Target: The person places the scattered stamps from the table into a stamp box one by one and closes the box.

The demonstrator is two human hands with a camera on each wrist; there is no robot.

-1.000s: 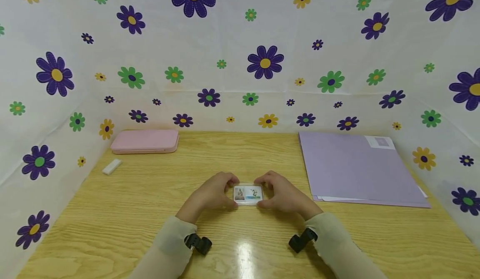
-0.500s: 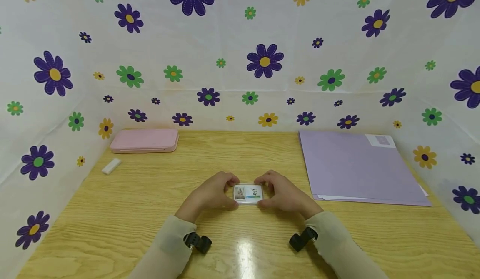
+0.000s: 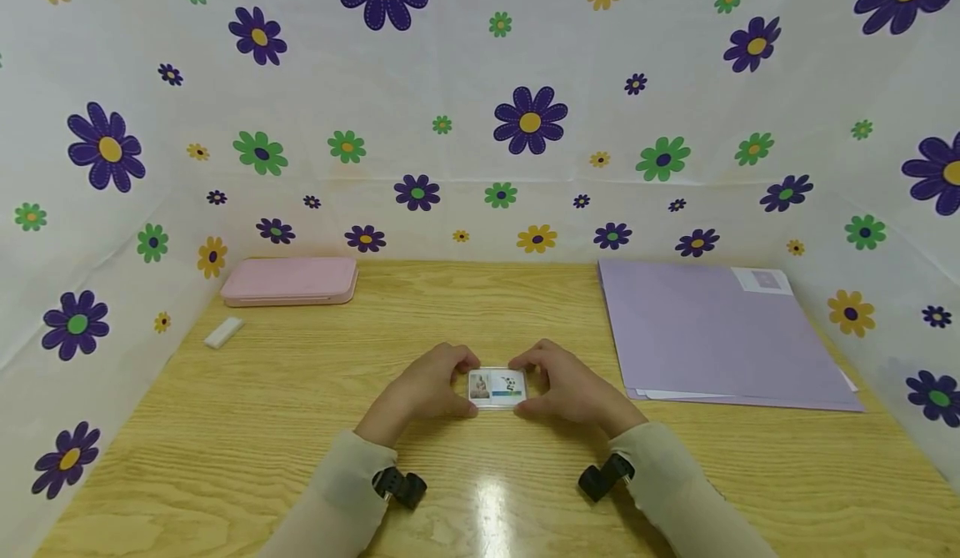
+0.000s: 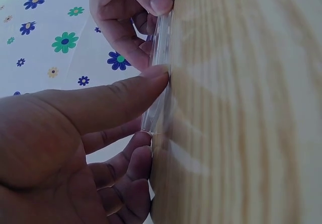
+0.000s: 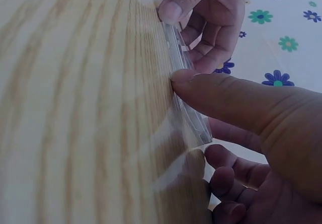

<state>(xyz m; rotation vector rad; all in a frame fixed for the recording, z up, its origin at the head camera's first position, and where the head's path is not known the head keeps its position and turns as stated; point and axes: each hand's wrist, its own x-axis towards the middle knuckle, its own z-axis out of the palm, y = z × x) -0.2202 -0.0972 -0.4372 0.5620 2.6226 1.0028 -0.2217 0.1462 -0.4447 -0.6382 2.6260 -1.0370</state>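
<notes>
A small flat case of clear plastic point(image 3: 497, 388), with a printed card showing inside, lies on the wooden table point(image 3: 420, 491) in the head view. My left hand point(image 3: 427, 384) pinches its left end, the thumb on the near edge and the fingers at the far side. At the opposite end, my right hand point(image 3: 567, 386) grips the case the same way. Both wrist views show the thin clear edge of the case point(image 4: 157, 108) down at the table surface, with the thumbs against it. The undersides of the case and some fingertips are hidden.
A pink pencil case point(image 3: 291, 281) lies at the back left, with a small white block point(image 3: 223, 333), like an eraser, in front of it. Purple folders point(image 3: 712, 333) with white paper poking out lie at the right. A flower-printed curtain point(image 3: 465, 66) encloses the table.
</notes>
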